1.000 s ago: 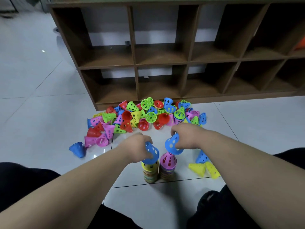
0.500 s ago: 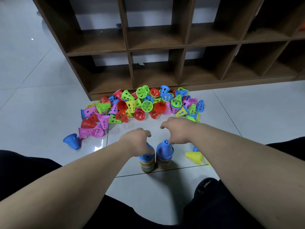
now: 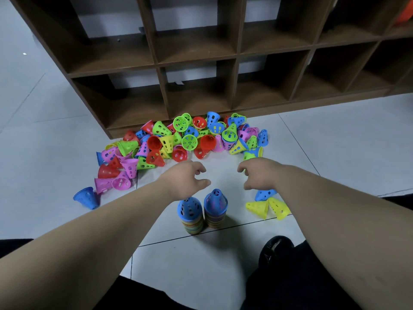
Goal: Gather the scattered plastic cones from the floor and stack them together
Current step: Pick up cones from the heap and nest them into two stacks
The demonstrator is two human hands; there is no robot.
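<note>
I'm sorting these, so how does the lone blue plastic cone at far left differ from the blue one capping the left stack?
The lone blue perforated plastic cone lies tipped over on the floor, by itself; the blue cone capping the left stack stands tip-up, nested over other cones. Both are blue with holes.

Two upright stacks of perforated plastic cones stand side by side on the floor (image 3: 335,153). The left stack (image 3: 190,214) and the slightly taller right stack (image 3: 215,208) are each capped by a blue cone over bands of mixed colours. Beyond the stacks, a loose heap (image 3: 178,142) of red, green, yellow, pink and blue cones lies tumbled, most on their sides. Well to the stacks' left, a lone blue cone (image 3: 86,198) lies tipped over. Near the stacks' right, two yellow cones (image 3: 258,208) lie on their sides, with a small blue cone (image 3: 264,194) just behind them.
</note>
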